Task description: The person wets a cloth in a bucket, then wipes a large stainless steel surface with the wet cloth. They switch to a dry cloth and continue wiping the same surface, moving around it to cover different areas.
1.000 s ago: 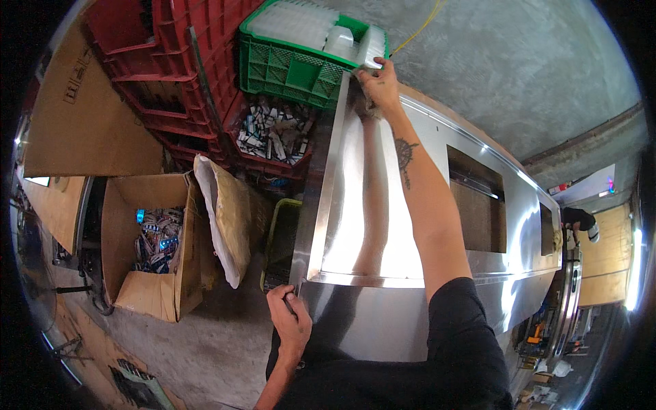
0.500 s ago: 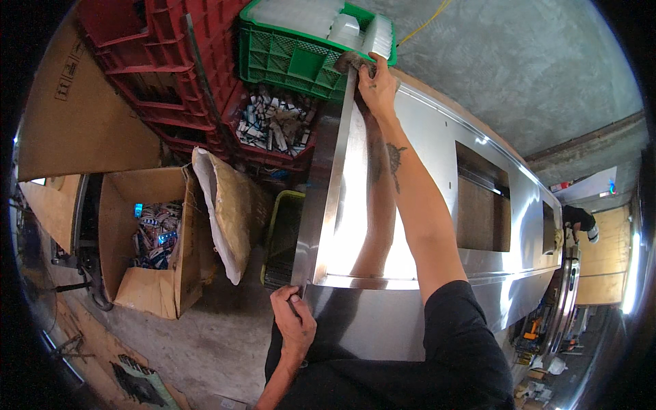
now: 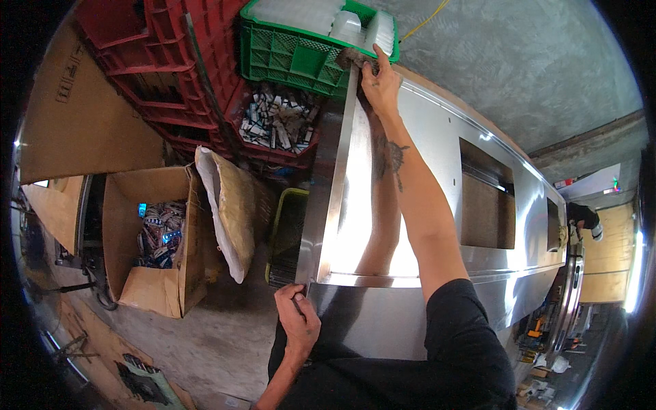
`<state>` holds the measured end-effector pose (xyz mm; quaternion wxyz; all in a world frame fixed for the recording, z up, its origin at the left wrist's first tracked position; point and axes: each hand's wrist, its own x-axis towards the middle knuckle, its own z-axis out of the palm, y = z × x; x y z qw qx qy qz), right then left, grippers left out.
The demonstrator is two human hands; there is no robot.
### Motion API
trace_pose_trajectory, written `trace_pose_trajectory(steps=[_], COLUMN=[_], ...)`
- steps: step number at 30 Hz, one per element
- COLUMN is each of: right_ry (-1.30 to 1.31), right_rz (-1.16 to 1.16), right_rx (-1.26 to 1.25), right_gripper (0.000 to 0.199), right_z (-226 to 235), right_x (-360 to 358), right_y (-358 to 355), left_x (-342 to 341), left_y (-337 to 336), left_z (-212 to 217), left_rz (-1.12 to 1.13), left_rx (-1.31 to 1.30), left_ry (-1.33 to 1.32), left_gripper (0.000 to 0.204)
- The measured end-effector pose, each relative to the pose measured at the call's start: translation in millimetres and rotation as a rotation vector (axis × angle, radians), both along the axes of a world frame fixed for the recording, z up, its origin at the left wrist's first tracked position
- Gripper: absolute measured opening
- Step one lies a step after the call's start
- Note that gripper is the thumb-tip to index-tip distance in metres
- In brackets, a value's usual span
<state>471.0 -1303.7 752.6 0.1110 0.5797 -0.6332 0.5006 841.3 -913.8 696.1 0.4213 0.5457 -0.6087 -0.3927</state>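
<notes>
Where the right hand (image 3: 383,87) sits: far left corner of the steel panel (image 3: 425,137), arm stretched across the bright surface.
Right grip: thumb and fingers closed around a grey-brown wad (image 3: 353,58), index finger pointing past it. Palm side is hidden from me; can't tell how hard it presses.
Wad: bunched at the panel's corner, just beside the green crate (image 3: 294,61). My read: held near one end so the rest can overlap the edge.
Left hand (image 3: 298,321): at the near left corner of the panel, fingers curled in, thumb up by the edge. I can't tell whether it pinches the edge or only leans there. Looks like a brace, given the other arm's long reach.
Steel panel: faces up, raised rim, rectangular cutouts toward the right. Body stands close to the near side, I judge because the far corner takes nearly a full reach.
Green crate: beyond the far left corner, clear plastic pieces (image 3: 297,17) stacked inside, probably to save room.
Red bin (image 3: 277,156): left of the panel, metal scraps (image 3: 273,123) heaped loose.
Cardboard box (image 3: 147,290): on the floor at left, open-topped, small parts jumbled inside; sack (image 3: 236,212) stands just beside it.
</notes>
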Motion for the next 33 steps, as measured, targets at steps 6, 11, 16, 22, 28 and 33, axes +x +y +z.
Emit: trace_pose_trajectory(steps=[6,11,16,22,28,33], right_ry=[0.108,-0.969,-1.077,-1.033,-1.039,-1.089], right_rz=[-0.028,0.149,0.267,0.301,0.31,0.174], right_rx=[0.026,-0.128,-0.292,-0.295,-0.224,0.027], right_gripper=[0.053,0.051,0.051,0.052,0.05,0.057], right_z=[-7.3,26.1,112.5,207.9,214.4,186.2], right_x=[-4.6,-42.4,-69.0,-47.7,-5.1,36.6], right_y=[-5.5,-3.9,62.0,210.8,417.2,620.7], left_x=[-0.1,-5.8,-4.5,-1.7,6.9,15.2], left_y=[-1.1,-0.5,-1.3,0.7,3.8,-20.0], left_z=[4.4,3.3,0.9,-14.0,-31.4,-69.7], left_rz=[0.009,0.037,0.06,0.1,0.134,0.154], left_rx=[-0.03,-0.081,-0.131,-0.204,-0.136,-0.118], left_ry=[-0.019,-0.021,-0.033,-0.027,0.011,0.081], left_gripper=[0.017,0.018,0.019,0.019,0.027,0.03])
